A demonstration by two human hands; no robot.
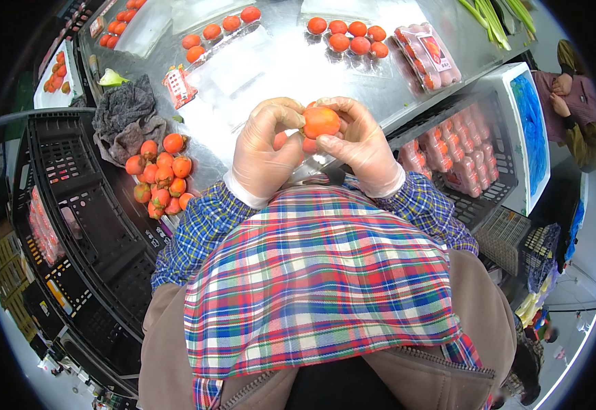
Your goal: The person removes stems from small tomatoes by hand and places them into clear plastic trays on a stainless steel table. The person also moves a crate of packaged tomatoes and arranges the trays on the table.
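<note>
In front of my chest, both hands in clear gloves are raised over the metal table. My right hand (362, 143) grips an orange persimmon (322, 123) between thumb and fingers. The thumb and forefinger of my left hand (272, 148) pinch the same fruit's left edge, where its leafy cap shows slightly. Below and behind the hands, more persimmons (309, 146) peek out beside shiny clear plastic, mostly hidden. A loose pile of persimmons with caps (164, 174) lies left of my left forearm.
Clear plastic trays with persimmons (349, 36) stand farther back on the table (395, 110), near a closed labelled pack (427, 56). A dark cloth (126, 102) and printed labels (179, 86) lie left. Black crates (92, 205) flank me; the right crate (462, 210) holds packed fruit. Another person's hands (561, 95) appear right.
</note>
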